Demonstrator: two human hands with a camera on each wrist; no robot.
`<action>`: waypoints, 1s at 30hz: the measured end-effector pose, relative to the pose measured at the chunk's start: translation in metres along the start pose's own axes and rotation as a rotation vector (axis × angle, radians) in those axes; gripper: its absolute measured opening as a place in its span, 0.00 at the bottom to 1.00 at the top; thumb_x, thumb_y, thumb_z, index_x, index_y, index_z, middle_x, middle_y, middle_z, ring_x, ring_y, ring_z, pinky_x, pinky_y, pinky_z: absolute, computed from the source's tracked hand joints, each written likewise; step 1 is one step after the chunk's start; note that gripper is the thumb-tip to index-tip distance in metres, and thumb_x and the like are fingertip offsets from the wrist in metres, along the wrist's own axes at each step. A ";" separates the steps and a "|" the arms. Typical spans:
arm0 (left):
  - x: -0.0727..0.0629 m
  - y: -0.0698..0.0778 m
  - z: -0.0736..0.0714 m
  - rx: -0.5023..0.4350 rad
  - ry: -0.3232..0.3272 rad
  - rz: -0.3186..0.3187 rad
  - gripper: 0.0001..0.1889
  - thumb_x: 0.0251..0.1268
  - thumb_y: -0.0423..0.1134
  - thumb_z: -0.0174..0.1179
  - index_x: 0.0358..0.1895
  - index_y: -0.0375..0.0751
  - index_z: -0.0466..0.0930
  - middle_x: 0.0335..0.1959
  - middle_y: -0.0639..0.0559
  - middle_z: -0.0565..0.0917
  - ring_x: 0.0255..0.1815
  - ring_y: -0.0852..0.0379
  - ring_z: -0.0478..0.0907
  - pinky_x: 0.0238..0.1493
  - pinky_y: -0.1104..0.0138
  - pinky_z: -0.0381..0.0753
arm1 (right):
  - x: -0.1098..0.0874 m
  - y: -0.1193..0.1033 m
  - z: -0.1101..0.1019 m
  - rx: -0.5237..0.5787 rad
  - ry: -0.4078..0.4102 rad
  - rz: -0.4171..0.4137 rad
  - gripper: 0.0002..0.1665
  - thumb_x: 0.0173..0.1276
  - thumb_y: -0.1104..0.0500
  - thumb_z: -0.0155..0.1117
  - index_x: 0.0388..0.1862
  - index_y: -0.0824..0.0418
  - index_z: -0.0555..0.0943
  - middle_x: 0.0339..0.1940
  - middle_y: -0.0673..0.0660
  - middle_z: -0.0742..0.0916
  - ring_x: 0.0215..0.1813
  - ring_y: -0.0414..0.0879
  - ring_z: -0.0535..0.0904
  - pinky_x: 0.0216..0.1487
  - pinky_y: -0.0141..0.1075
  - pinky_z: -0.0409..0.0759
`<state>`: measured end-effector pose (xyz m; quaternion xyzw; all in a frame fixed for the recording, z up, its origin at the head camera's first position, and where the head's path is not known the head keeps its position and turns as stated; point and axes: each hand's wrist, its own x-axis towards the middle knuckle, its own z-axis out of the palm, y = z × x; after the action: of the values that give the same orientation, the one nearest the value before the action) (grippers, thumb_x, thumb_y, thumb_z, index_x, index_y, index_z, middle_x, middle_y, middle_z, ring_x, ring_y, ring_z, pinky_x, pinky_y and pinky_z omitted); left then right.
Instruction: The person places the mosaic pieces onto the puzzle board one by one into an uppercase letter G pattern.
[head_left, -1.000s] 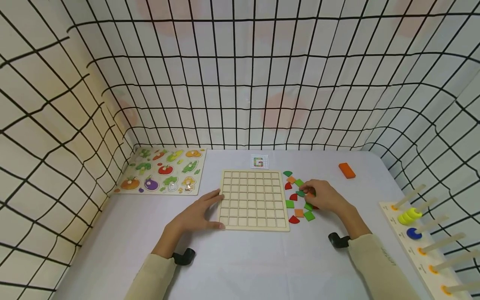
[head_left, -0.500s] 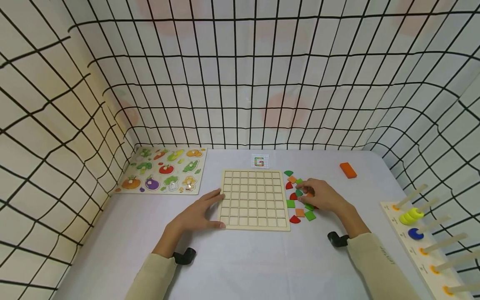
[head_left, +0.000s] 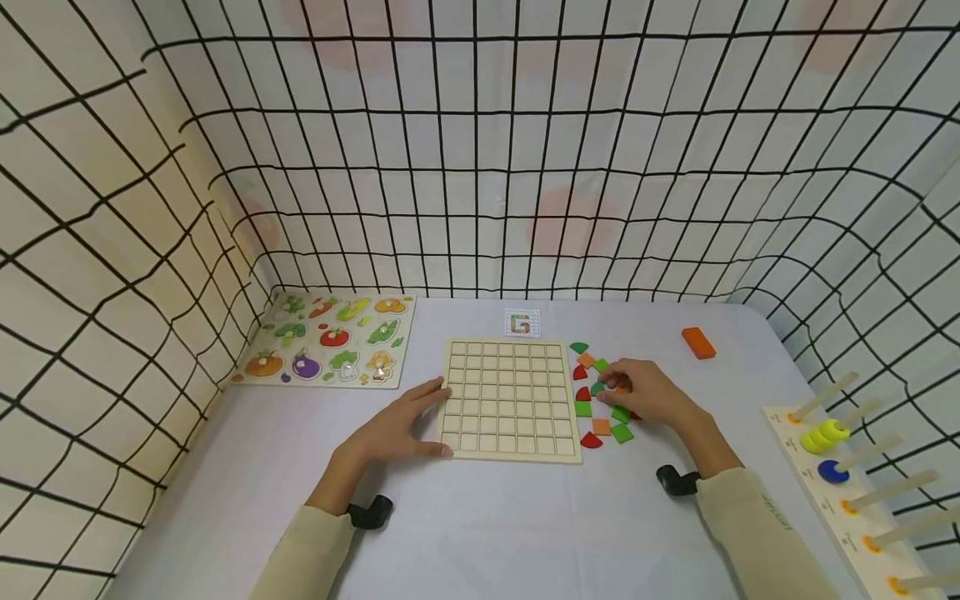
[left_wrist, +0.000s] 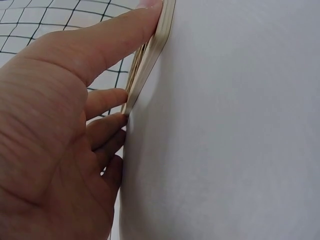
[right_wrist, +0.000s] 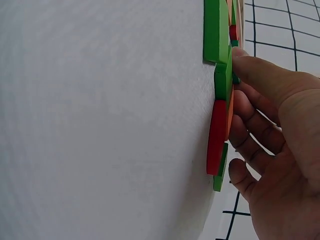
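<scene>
One left hand [head_left: 390, 429] spread against the wooden grid board [head_left: 515, 402], right hand [head_left: 648, 392] among colored tiles [head_left: 583, 409], any pinch indiscernible

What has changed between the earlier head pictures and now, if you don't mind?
By the right hand, the dark green quarter-circle and neighbouring red quarter-circle have slid slightly left, toward the grid board. Whether the green one is gripped is unclear. The left hand stays at the board's left edge; the board hasn't visibly moved.

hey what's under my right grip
Parts of a red piece, an orange piece and green pieces show beneath the right grip; anything else it covers can't be seen.
</scene>
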<state>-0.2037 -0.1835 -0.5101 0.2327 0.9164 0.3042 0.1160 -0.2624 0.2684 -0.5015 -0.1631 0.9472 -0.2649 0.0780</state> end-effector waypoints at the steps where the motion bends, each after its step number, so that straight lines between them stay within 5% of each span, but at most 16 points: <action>1: 0.000 0.000 0.000 0.001 -0.001 0.000 0.52 0.52 0.62 0.76 0.80 0.51 0.64 0.85 0.51 0.54 0.86 0.45 0.50 0.81 0.45 0.58 | 0.000 0.000 0.000 0.003 0.003 0.003 0.18 0.68 0.52 0.74 0.52 0.60 0.86 0.37 0.50 0.84 0.43 0.46 0.76 0.45 0.37 0.79; 16: 0.003 0.005 -0.001 0.030 -0.012 -0.027 0.58 0.46 0.67 0.77 0.81 0.51 0.62 0.86 0.50 0.52 0.86 0.45 0.49 0.82 0.46 0.57 | 0.014 -0.040 0.004 0.077 0.083 -0.030 0.20 0.67 0.46 0.75 0.50 0.56 0.88 0.37 0.48 0.86 0.45 0.46 0.78 0.48 0.40 0.79; 25: 0.001 0.008 -0.002 0.042 0.002 -0.074 0.59 0.43 0.68 0.78 0.81 0.52 0.61 0.85 0.53 0.54 0.86 0.46 0.51 0.81 0.43 0.59 | 0.042 -0.077 0.029 0.158 0.104 -0.101 0.20 0.67 0.46 0.75 0.49 0.58 0.89 0.35 0.49 0.86 0.39 0.44 0.78 0.41 0.35 0.78; 30: 0.002 0.006 -0.001 0.037 0.009 -0.057 0.54 0.50 0.67 0.75 0.80 0.53 0.63 0.85 0.54 0.55 0.86 0.47 0.52 0.81 0.44 0.58 | 0.056 -0.095 0.043 0.220 0.105 -0.095 0.18 0.68 0.48 0.74 0.48 0.59 0.89 0.35 0.50 0.86 0.39 0.44 0.79 0.41 0.35 0.80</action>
<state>-0.2035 -0.1790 -0.5061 0.2073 0.9287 0.2847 0.1163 -0.2789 0.1513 -0.4915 -0.1842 0.9065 -0.3786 0.0332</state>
